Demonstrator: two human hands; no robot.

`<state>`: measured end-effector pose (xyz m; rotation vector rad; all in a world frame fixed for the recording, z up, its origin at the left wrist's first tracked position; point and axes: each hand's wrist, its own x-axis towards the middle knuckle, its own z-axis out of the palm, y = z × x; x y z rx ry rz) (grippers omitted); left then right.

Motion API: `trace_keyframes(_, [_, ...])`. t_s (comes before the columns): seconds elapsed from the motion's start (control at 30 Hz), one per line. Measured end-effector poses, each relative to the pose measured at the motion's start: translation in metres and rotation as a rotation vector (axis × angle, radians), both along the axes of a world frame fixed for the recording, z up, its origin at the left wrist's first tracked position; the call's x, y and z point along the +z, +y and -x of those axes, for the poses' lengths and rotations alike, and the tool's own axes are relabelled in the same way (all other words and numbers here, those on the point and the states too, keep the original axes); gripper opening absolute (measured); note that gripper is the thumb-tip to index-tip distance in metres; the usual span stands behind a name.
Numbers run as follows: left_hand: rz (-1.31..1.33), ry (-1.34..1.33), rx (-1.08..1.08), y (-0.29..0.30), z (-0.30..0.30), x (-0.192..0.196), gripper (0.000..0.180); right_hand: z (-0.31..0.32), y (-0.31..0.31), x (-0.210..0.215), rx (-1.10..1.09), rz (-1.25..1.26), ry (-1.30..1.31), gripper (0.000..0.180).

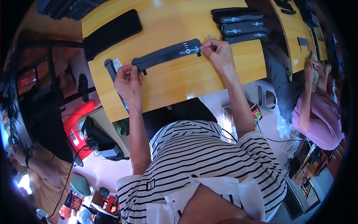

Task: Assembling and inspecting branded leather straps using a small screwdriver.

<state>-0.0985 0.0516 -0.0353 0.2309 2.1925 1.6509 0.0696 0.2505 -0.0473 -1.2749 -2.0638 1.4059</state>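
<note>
So the main thing here is a long dark grey fabric strap (167, 54) with a small pale printed patch near its right end, lying flat and slightly slanted across the yellow wooden counter (209, 76), roughly in the middle of it. It's wider at the right and narrows toward the left, with a little black tab sticking out under each end.

The left hand (128, 81) sits at the strap's left end, fingers curled and pinching it there, forearm coming straight up from below. The right hand (219, 54) pinches the right end the same way, and it also has a thin metal pin-like tool (210, 40) poking up between its fingers. Both arms are stretched out over the counter edge.

Just left of the left hand there's another narrow dark strap with a white tag (113, 69) hanging off the counter. A big flat black pad (111, 33) lies at the upper left, and a neat stack of similar dark straps (240, 26) sits at the upper right. Another person in a pink top (320, 115) is working at the far right
</note>
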Motion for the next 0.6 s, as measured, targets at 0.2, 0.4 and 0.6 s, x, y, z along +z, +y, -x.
trace_keyframes(0.2, [0.003, 0.01, -0.018, 0.0003, 0.001, -0.0002, 0.005, 0.001, -0.0011, -0.0028, -0.035, -0.025, 0.03, 0.014])
trace_keyframes(0.4, [-0.013, 0.018, -0.02, -0.0018, 0.0028, -0.0066, 0.005, 0.0016, -0.0017, 0.0012, -0.044, -0.023, -0.036, 0.014])
trace_keyframes(0.6, [-0.026, 0.01, -0.025, -0.0013, 0.0021, -0.0061, 0.004, 0.0019, -0.0012, 0.0034, -0.029, -0.042, -0.09, 0.015])
